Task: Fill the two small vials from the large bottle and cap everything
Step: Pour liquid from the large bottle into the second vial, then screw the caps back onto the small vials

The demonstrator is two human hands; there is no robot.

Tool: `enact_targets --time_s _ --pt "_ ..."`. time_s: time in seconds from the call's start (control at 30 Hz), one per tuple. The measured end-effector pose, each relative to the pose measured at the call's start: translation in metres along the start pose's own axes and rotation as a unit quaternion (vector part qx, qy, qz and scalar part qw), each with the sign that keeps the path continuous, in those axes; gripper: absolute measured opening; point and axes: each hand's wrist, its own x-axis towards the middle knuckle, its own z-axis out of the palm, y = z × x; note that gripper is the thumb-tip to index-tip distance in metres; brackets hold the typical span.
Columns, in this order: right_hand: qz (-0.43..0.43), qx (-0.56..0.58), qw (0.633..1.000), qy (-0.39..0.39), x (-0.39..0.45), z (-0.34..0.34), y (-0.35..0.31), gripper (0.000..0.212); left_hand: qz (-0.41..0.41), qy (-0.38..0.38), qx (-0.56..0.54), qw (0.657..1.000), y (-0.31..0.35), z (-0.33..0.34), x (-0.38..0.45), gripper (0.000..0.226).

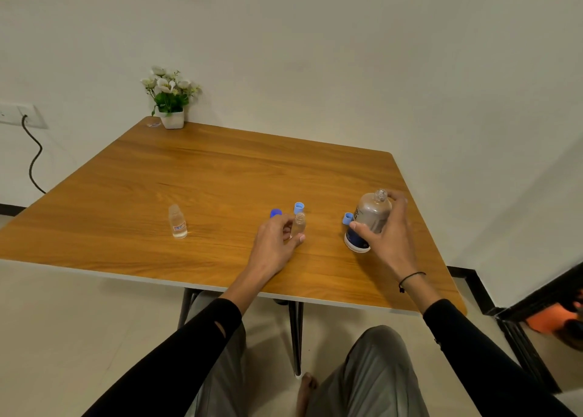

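Observation:
My right hand grips the large uncapped bottle, which stands on the wooden table with its neck tilted slightly. My left hand holds a small open vial upright on the table. Behind that vial lie a dark blue cap and a light blue cap. Another light blue cap sits just left of the large bottle. A second small vial with a clear cap and a red label stands apart at the left, with liquid in it.
A white pot of flowers stands at the table's far left corner, with a small clear object beside it. A cable hangs from a wall socket at left. An orange and black object lies on the floor at right.

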Motion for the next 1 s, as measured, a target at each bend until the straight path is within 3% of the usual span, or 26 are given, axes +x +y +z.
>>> enact_targets --time_s 0.1,0.17,0.27,0.33,0.37,0.53,0.7,0.83,1.0 --pt "0.016 0.028 0.999 -0.005 -0.004 0.003 0.001 0.102 -0.006 -0.002 -0.003 1.000 0.000 0.001 0.002 0.038" --pt "0.029 0.062 0.998 0.016 -0.010 0.003 -0.001 0.096 -0.007 -0.002 0.002 1.000 0.000 0.001 0.001 0.039" --pt "0.010 0.131 0.988 0.077 -0.008 -0.009 0.006 0.045 -0.006 -0.005 0.006 1.000 0.000 0.001 0.000 0.039" --pt "0.021 0.160 0.984 0.075 0.008 -0.024 0.025 0.021 -0.004 -0.004 0.008 1.000 0.001 0.001 0.000 0.038" --pt "0.032 0.161 0.985 0.051 0.019 -0.030 0.037 0.019 -0.005 -0.005 0.008 1.000 0.002 0.001 0.001 0.038" --pt "0.028 0.060 0.980 -0.186 0.063 -0.036 0.060 0.063 -0.013 -0.014 0.015 1.000 0.006 0.000 0.001 0.041" --pt "0.036 0.105 0.917 -0.383 0.092 -0.005 0.044 0.046 -0.015 -0.023 0.024 0.999 0.012 -0.005 -0.001 0.039" --pt "-0.044 0.050 0.897 -0.437 0.102 0.007 0.039 0.055 -0.021 -0.020 0.030 0.999 0.010 -0.004 0.000 0.039" --pt "-0.057 0.036 0.918 -0.392 0.108 0.015 0.062 0.032 -0.026 -0.023 0.026 0.999 0.007 0.000 0.003 0.038"
